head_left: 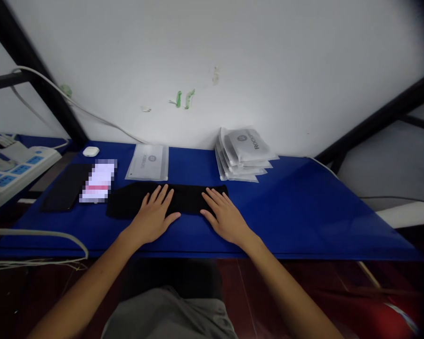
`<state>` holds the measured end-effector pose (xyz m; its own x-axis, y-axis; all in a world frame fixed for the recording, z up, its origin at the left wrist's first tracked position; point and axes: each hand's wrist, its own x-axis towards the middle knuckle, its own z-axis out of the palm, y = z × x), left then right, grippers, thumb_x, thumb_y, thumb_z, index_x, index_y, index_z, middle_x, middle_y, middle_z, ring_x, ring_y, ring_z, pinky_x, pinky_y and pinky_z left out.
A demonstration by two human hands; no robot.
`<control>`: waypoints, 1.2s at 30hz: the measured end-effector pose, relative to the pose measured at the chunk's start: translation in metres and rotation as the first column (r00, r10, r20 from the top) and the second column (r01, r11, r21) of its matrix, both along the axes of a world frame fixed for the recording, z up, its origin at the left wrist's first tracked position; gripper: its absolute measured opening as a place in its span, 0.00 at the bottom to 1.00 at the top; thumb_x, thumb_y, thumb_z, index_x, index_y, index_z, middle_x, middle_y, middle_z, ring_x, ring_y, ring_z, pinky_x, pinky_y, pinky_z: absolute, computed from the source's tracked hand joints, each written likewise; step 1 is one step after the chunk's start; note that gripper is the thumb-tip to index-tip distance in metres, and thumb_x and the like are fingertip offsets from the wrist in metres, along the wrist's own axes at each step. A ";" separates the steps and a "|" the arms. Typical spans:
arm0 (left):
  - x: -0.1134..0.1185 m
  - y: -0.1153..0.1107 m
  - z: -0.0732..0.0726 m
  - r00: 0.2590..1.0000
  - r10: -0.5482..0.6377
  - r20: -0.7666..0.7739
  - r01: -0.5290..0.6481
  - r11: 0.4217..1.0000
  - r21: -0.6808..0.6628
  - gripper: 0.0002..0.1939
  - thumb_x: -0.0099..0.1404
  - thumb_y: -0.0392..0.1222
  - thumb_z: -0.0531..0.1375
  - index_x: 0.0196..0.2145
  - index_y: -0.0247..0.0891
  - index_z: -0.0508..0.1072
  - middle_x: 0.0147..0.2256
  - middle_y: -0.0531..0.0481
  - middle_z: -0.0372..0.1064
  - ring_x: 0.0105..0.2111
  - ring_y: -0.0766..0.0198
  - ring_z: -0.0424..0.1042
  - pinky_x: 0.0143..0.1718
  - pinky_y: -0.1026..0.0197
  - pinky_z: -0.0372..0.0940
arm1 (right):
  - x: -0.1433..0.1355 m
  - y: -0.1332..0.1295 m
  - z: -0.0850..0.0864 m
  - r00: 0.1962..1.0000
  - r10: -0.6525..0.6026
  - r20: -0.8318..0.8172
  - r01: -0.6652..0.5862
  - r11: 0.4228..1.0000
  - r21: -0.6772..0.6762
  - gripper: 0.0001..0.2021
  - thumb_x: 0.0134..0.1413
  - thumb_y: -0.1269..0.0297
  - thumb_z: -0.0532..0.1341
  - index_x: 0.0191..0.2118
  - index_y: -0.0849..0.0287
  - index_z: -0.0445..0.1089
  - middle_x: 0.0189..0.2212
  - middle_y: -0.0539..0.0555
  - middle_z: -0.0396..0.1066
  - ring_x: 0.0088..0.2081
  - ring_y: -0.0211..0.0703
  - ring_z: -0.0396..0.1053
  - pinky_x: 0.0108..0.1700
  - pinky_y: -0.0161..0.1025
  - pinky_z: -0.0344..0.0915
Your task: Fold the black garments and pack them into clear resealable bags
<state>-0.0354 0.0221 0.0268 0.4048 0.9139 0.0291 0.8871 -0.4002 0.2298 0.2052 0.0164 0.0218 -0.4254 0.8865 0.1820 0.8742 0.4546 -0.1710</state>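
Note:
A long strip of folded black cloth [187, 198] lies flat across the blue table, near its front edge. My left hand [155, 214] rests palm down on the cloth's left half, fingers spread and pointing away from me. On the right end, my right hand [224, 214] lies flat too, with its fingers stretched over the fabric. Both thumbs point inward, towards each other. Just beyond the cloth is a frosted zip bag [148, 162] with dark print. Behind my right hand stands a pile of several similar bags [245, 153], the top one looking filled.
To the left lie a phone with a lit, blurred screen [99, 181], a black flat device [65, 188] and a white earbud case [91, 151]. A power strip [21, 172] with plugs sits at far left. Black frame bars [45, 80] and a white wall bound the blue table [286, 212].

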 end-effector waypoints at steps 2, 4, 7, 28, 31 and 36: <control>0.005 -0.001 0.004 1.000 -0.025 0.002 0.025 1.000 -0.011 0.34 0.69 0.57 0.46 0.65 0.33 0.51 0.67 0.37 0.43 0.67 0.47 0.42 0.62 0.38 0.48 | 0.007 0.001 -0.001 0.999 -0.036 -0.022 0.037 0.999 0.012 0.25 0.66 0.56 0.49 0.62 0.65 0.59 0.63 0.63 0.57 0.65 0.52 0.52 0.64 0.57 0.51; 0.008 -0.002 0.006 0.998 -0.065 0.019 0.065 0.998 -0.026 0.32 0.70 0.56 0.46 0.65 0.33 0.52 0.67 0.39 0.44 0.67 0.50 0.43 0.62 0.41 0.48 | 0.015 0.001 -0.004 0.996 -0.077 -0.051 0.078 0.996 0.031 0.23 0.66 0.57 0.48 0.60 0.63 0.62 0.61 0.61 0.60 0.64 0.51 0.54 0.64 0.58 0.51; 0.009 0.000 0.005 0.989 -0.123 0.086 0.125 0.992 -0.012 0.27 0.72 0.51 0.44 0.63 0.35 0.56 0.66 0.44 0.48 0.66 0.56 0.47 0.63 0.48 0.49 | 0.027 0.003 -0.010 0.985 -0.137 -0.102 0.145 0.986 0.078 0.21 0.66 0.59 0.47 0.56 0.59 0.66 0.57 0.59 0.66 0.61 0.51 0.61 0.63 0.60 0.51; -0.004 0.001 -0.012 0.980 -0.031 0.195 -0.005 0.983 0.184 0.22 0.72 0.47 0.45 0.58 0.37 0.64 0.61 0.44 0.59 0.61 0.54 0.57 0.61 0.41 0.52 | 0.032 0.012 0.016 0.733 -0.672 -0.104 0.653 0.738 -0.173 0.10 0.54 0.57 0.59 0.36 0.59 0.69 0.36 0.60 0.73 0.38 0.52 0.71 0.34 0.41 0.62; -0.005 0.001 -0.011 0.978 -0.032 0.207 -0.005 0.985 0.174 0.22 0.72 0.47 0.45 0.57 0.38 0.64 0.61 0.44 0.59 0.61 0.54 0.58 0.62 0.41 0.51 | 0.034 0.011 0.020 0.725 -0.649 -0.231 0.611 0.761 -0.218 0.06 0.52 0.60 0.59 0.32 0.57 0.67 0.30 0.55 0.73 0.34 0.50 0.71 0.33 0.40 0.62; -0.005 0.002 -0.010 0.976 -0.029 0.216 -0.006 0.988 0.156 0.21 0.71 0.47 0.46 0.57 0.38 0.65 0.61 0.44 0.60 0.60 0.54 0.58 0.62 0.41 0.52 | 0.043 0.008 0.021 0.608 -0.630 -0.483 0.516 0.776 -0.362 0.11 0.46 0.57 0.62 0.34 0.56 0.66 0.31 0.54 0.74 0.34 0.47 0.72 0.34 0.41 0.65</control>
<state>-0.0403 0.0239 0.0168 0.3836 0.8866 0.2582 0.8182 -0.4560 0.3502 0.2481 0.0246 0.0425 0.3084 0.9508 0.0296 0.6631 -0.1926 -0.7233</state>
